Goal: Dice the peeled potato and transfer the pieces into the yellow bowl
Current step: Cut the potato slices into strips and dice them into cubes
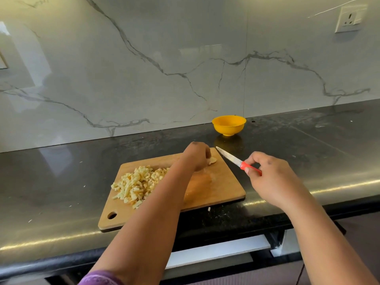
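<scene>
A wooden cutting board (216, 188) lies on the dark counter. A heap of diced potato pieces (136, 183) covers its left part. At the board's far right corner my left hand (196, 156) curls its fingers round a small remaining potato slice (212, 160). My right hand (271, 177) hovers right of the board and grips the red handle of a knife (236, 160), whose blade points up-left over the counter. The yellow bowl (228, 125) stands behind the board near the wall; nothing shows above its rim, and its inside is hidden.
The black stone counter (308, 145) runs left to right, with a marble backsplash behind it and a wall socket (350, 18) at the upper right. One stray potato piece (209, 209) lies just off the board's front edge. A drawer front shows below the counter edge.
</scene>
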Demonstrator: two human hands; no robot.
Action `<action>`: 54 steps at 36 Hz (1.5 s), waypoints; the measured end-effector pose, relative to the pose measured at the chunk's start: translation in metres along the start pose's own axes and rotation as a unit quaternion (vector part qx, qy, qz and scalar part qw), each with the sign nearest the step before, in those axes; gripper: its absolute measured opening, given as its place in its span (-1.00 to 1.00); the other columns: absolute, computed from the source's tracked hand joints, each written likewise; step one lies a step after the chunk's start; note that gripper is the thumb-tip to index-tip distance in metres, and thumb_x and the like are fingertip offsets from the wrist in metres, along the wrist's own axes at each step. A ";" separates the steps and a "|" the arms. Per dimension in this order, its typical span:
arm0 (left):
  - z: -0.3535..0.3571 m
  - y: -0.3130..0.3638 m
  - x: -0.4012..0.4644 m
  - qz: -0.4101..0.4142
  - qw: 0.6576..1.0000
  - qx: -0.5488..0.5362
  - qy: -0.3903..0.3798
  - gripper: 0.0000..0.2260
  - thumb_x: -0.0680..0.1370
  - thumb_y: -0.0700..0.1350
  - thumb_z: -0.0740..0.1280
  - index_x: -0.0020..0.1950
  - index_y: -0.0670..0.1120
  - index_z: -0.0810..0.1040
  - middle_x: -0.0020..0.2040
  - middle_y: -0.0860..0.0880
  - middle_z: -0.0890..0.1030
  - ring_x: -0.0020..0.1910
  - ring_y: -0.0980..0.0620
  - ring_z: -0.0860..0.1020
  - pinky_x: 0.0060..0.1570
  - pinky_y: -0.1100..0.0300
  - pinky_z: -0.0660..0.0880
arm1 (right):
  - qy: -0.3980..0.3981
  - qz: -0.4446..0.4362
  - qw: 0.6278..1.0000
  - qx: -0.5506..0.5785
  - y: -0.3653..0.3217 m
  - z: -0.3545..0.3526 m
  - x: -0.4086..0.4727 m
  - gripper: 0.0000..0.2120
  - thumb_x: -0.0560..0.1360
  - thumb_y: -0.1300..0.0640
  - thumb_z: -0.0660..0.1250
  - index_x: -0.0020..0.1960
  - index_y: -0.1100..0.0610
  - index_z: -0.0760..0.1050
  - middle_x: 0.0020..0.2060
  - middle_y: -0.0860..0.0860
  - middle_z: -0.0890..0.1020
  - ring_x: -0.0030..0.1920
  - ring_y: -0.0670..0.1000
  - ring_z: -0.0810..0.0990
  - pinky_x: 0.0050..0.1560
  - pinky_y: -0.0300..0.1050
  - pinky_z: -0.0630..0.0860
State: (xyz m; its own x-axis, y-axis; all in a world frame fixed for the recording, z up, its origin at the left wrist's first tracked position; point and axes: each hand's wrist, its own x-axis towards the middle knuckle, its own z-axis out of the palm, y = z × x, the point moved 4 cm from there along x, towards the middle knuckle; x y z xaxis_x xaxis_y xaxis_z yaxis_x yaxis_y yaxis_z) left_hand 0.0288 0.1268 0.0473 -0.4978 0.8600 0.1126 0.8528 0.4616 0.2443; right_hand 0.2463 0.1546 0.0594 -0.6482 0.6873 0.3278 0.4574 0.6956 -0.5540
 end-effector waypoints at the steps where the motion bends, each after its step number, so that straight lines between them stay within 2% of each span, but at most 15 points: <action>1: -0.003 -0.002 -0.004 -0.004 1.000 -0.014 0.002 -0.83 0.57 -0.20 0.37 0.15 -0.12 0.61 0.09 -0.09 0.62 0.04 -0.04 0.56 0.09 0.17 0.53 | 0.000 -0.002 1.000 0.001 -0.001 0.001 0.000 -0.94 0.62 0.10 0.24 0.05 -0.02 0.47 -0.37 -0.10 0.44 -0.45 -0.13 0.38 -0.60 -0.35 0.23; 7: -0.024 -0.006 -0.049 0.011 0.994 -0.103 0.043 -0.95 0.49 -0.18 0.41 -0.07 -0.06 0.61 -0.11 0.01 0.61 -0.10 0.04 0.57 -0.09 0.25 0.54 | -0.010 -0.019 1.000 -0.007 -0.008 0.005 -0.002 -0.93 0.61 0.10 0.25 0.08 -0.01 0.47 -0.34 -0.12 0.44 -0.43 -0.13 0.40 -0.58 -0.37 0.25; 10: -0.018 -0.009 -0.073 0.015 0.988 -0.154 -0.010 -0.93 0.49 -0.17 0.44 -0.12 0.00 0.65 -0.12 0.07 0.64 -0.12 0.13 0.58 -0.15 0.35 0.50 | -0.019 -0.025 0.999 -0.012 -0.012 0.006 -0.004 -0.93 0.62 0.09 0.25 0.07 -0.01 0.48 -0.33 -0.12 0.47 -0.43 -0.12 0.43 -0.58 -0.38 0.25; 12: -0.011 -0.012 -0.082 0.005 0.986 -0.166 -0.030 -0.91 0.51 -0.17 0.42 -0.05 0.01 0.68 -0.11 0.11 0.61 -0.12 0.15 0.55 -0.16 0.39 0.43 | -0.035 -0.032 0.999 -0.018 -0.016 0.009 -0.006 -0.93 0.62 0.08 0.25 0.08 -0.01 0.48 -0.34 -0.13 0.46 -0.42 -0.12 0.43 -0.57 -0.39 0.25; 17: -0.002 -0.013 -0.082 -0.012 0.984 -0.170 0.051 -0.70 0.54 -0.15 0.41 0.27 0.00 0.58 0.08 0.08 0.60 0.03 0.13 0.54 0.01 0.33 0.44 | -0.055 -0.043 0.997 -0.027 -0.025 0.015 -0.015 -0.94 0.62 0.08 0.23 0.07 0.00 0.46 -0.33 -0.11 0.44 -0.42 -0.13 0.40 -0.52 -0.33 0.20; 23: 0.005 -0.022 -0.080 -0.053 0.974 -0.188 0.118 -0.84 0.51 -0.10 0.46 0.07 -0.03 0.60 -0.04 0.05 0.61 -0.03 0.10 0.56 -0.05 0.30 0.47 | -0.038 -0.046 0.998 -0.034 -0.027 0.019 -0.017 -0.95 0.62 0.10 0.22 0.05 0.01 0.46 -0.30 -0.09 0.48 -0.39 -0.10 0.43 -0.48 -0.26 0.22; 26: 0.007 -0.023 -0.080 -0.064 0.973 -0.183 0.127 -0.81 0.53 -0.07 0.45 0.12 -0.07 0.66 0.00 0.04 0.63 -0.03 0.12 0.53 -0.03 0.31 0.42 | -0.038 -0.052 0.997 -0.041 -0.029 0.024 -0.017 -0.95 0.62 0.11 0.23 0.04 0.02 0.46 -0.29 -0.06 0.50 -0.37 -0.09 0.46 -0.46 -0.23 0.26; 29: 0.009 -0.022 -0.078 -0.069 0.975 -0.179 0.109 -0.79 0.57 -0.08 0.40 0.19 -0.07 0.66 0.11 0.00 0.65 -0.02 0.13 0.49 0.00 0.31 0.39 | -0.039 -0.052 0.997 -0.051 -0.030 0.032 -0.017 -0.94 0.61 0.12 0.23 0.06 0.05 0.45 -0.23 0.00 0.54 -0.32 -0.07 0.49 -0.39 -0.14 0.45; 32: 0.011 -0.021 -0.078 -0.069 0.978 -0.166 0.105 -0.81 0.58 -0.07 0.38 0.15 -0.07 0.66 0.07 -0.02 0.65 -0.05 0.10 0.51 -0.06 0.30 0.40 | -0.040 -0.043 0.996 -0.067 -0.029 0.037 -0.017 -0.93 0.61 0.12 0.22 0.08 0.06 0.44 -0.18 0.02 0.56 -0.28 -0.04 0.51 -0.27 -0.08 0.56; 36: 0.009 -0.019 -0.081 -0.048 0.983 -0.123 0.126 -0.87 0.54 -0.02 0.40 -0.11 -0.05 0.55 -0.15 0.04 0.57 -0.18 0.12 0.48 -0.32 0.39 0.31 | -0.035 -0.040 0.996 -0.065 -0.027 0.036 -0.014 -0.93 0.62 0.12 0.21 0.07 0.05 0.44 -0.26 -0.03 0.51 -0.32 -0.07 0.48 -0.41 -0.18 0.38; 38: 0.008 -0.020 -0.081 -0.047 0.984 -0.117 0.129 -0.87 0.55 -0.03 0.39 -0.14 -0.03 0.53 -0.18 0.05 0.55 -0.21 0.12 0.47 -0.36 0.40 0.28 | -0.031 -0.042 0.996 -0.065 -0.026 0.034 -0.014 -0.94 0.62 0.12 0.21 0.06 0.04 0.45 -0.30 -0.05 0.48 -0.34 -0.08 0.47 -0.44 -0.20 0.30; 43: 0.008 -0.023 -0.079 -0.052 0.980 -0.127 0.143 -0.88 0.54 -0.04 0.41 -0.07 -0.08 0.63 -0.15 0.03 0.60 -0.21 0.14 0.48 -0.35 0.40 0.31 | -0.031 -0.041 0.996 -0.076 -0.026 0.035 -0.015 -0.94 0.62 0.12 0.21 0.05 0.04 0.45 -0.31 -0.05 0.48 -0.35 -0.09 0.45 -0.45 -0.21 0.27; 46: 0.008 -0.019 -0.080 -0.032 0.980 -0.158 0.119 -0.88 0.56 -0.14 0.38 0.07 -0.05 0.66 -0.02 0.03 0.64 -0.10 0.14 0.52 -0.14 0.36 0.42 | -0.034 -0.040 0.996 -0.077 -0.026 0.036 -0.015 -0.93 0.62 0.12 0.21 0.06 0.04 0.46 -0.26 -0.02 0.52 -0.32 -0.06 0.49 -0.41 -0.18 0.40; 48: 0.008 -0.015 -0.081 -0.015 0.980 -0.172 0.095 -0.83 0.57 -0.20 0.34 0.08 -0.03 0.67 0.03 0.04 0.65 -0.06 0.16 0.50 -0.07 0.35 0.40 | -0.034 -0.037 0.996 -0.076 -0.026 0.037 -0.016 -0.92 0.62 0.12 0.22 0.07 0.04 0.48 -0.25 -0.02 0.53 -0.31 -0.07 0.49 -0.42 -0.20 0.39; 54: 0.010 -0.019 -0.085 0.001 0.982 -0.173 0.070 -0.84 0.55 -0.15 0.35 0.08 -0.04 0.69 0.03 0.05 0.66 -0.07 0.17 0.52 -0.21 0.53 0.32 | -0.033 -0.027 0.996 -0.077 -0.025 0.037 -0.015 -0.93 0.62 0.12 0.21 0.04 0.04 0.47 -0.29 -0.05 0.50 -0.35 -0.10 0.45 -0.46 -0.25 0.25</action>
State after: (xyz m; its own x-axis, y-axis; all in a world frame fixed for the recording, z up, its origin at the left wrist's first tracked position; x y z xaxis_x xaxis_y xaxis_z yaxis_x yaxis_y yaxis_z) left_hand 0.0562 0.0472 0.0236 -0.5329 0.8116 0.2393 0.7613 0.3364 0.5543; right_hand 0.2223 0.1188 0.0405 -0.7104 0.6365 0.3004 0.5059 0.7585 -0.4107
